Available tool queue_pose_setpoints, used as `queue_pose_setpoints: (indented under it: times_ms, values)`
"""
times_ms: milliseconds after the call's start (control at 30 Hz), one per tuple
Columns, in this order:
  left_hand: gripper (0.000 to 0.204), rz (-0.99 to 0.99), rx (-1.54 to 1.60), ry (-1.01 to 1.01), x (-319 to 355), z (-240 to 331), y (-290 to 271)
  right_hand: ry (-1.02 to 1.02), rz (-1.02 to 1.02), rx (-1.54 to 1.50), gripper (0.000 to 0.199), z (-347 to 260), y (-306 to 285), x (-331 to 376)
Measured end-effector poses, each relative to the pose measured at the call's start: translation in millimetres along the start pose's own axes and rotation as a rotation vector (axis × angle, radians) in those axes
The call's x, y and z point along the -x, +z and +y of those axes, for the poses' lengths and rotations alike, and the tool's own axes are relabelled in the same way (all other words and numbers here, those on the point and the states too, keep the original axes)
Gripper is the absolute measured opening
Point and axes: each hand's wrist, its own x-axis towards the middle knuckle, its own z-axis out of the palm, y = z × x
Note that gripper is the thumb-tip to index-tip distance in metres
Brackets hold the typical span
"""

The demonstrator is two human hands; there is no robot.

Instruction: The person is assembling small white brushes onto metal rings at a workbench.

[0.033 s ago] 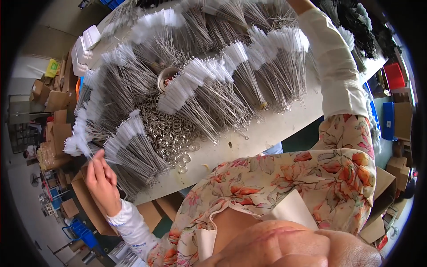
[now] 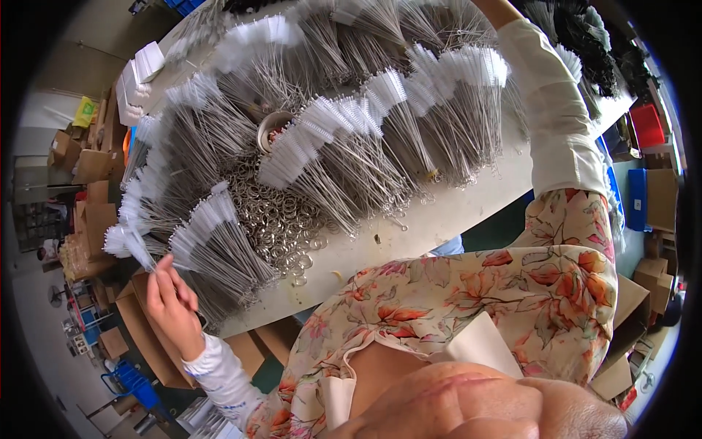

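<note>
At the left end of the table, my left hand (image 2: 174, 306) has its fingers drawn together at the tip of a white-bristled wire brush (image 2: 140, 250), next to a pile of similar brushes. Beside it lies a bundle of brushes (image 2: 219, 230) with white bristle heads and thin twisted-wire stems. A heap of small metal rings (image 2: 281, 223) sits to the right of that bundle. My right arm reaches to the far side; only the back part of my right hand (image 2: 499, 10) shows at the top edge, its fingers out of view.
More brush bundles (image 2: 376, 124) cover the white table (image 2: 431, 216). A round cup (image 2: 267, 132) stands among them. Black brushes (image 2: 578, 51) lie at the far right. Cardboard boxes (image 2: 157, 351) stand below the near left edge, and a blue stool (image 2: 135, 382) on the floor.
My left hand has shifted slightly right and toward me, and the brush at its fingertips has shifted with it. My right hand has moved a little at the top edge.
</note>
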Motion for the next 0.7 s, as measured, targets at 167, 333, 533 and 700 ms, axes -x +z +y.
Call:
queue_pose_setpoints:
  times_ms: [167, 333, 533, 700]
  values:
    - [0.03, 0.071, 0.051, -0.102, 40, -42, -18, 0.646, -0.421, 0.358, 0.027, -49, 13, 36]
    - [0.031, 0.063, 0.12, -0.148, 48, -46, -12, 0.166, -0.383, 0.758, 0.031, 92, 76, 111]
    - [0.031, 0.012, 0.279, -0.177, 52, -51, -4, 0.491, -0.177, 0.668, 0.034, 64, 67, 97]
    - [0.032, -0.025, 0.249, -0.082, 52, -55, 3, 0.822, -0.264, 0.467, 0.03, -27, 0, 60]
